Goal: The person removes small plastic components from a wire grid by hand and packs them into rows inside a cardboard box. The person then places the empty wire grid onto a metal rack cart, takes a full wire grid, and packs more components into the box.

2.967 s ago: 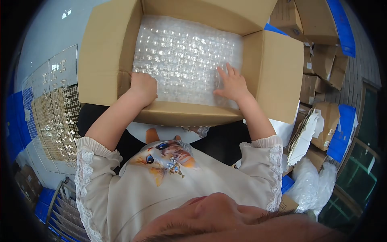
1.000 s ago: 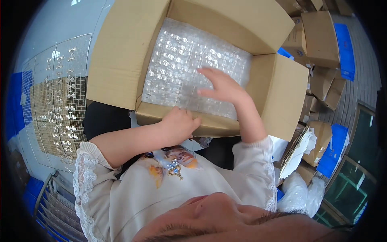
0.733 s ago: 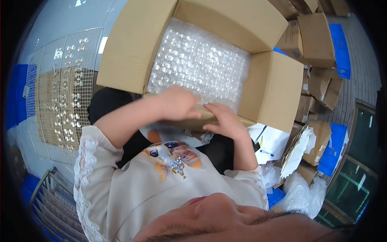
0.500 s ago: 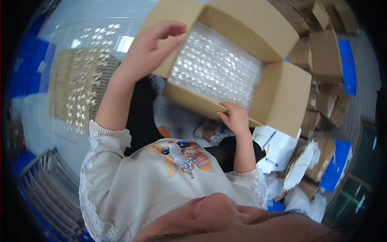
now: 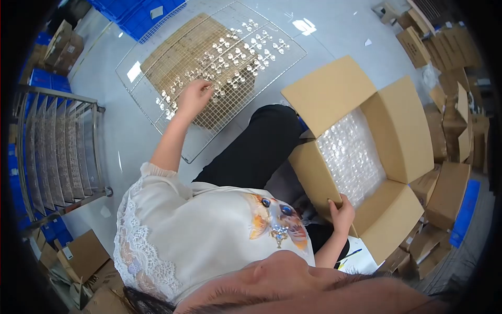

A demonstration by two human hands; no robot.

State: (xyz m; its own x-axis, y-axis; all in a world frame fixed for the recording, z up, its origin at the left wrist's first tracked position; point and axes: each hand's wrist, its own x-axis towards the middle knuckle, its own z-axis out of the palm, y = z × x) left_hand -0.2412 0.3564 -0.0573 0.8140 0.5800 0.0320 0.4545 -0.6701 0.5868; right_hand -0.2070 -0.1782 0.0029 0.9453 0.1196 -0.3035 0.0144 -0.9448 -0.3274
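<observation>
My left hand (image 5: 194, 98) is over a wire mesh rack (image 5: 226, 111), its fingertips pinched together among small clear shiny pieces (image 5: 222, 48) laid out in rows. What is between the fingertips, if anything, is too small to make out. With my right hand (image 5: 342, 214) I grip the near side wall of an open cardboard box (image 5: 405, 133), thumb and fingers closed over its edge. Inside the box lies a layer of clear bubble wrap (image 5: 349, 157); whatever is beneath it is hidden.
Under the rack lies a brown cardboard sheet (image 5: 172, 49). Blue crates (image 5: 138, 15) stand behind it. To the left is a metal trolley (image 5: 94, 99) with upright mesh racks. Cardboard boxes (image 5: 447, 196) crowd the right side, and a white paper (image 5: 361, 256) lies near my right arm.
My left hand has moved from beside the box to the rack on the left, and its fingers have closed. The view has turned left; my right hand still grips the box.
</observation>
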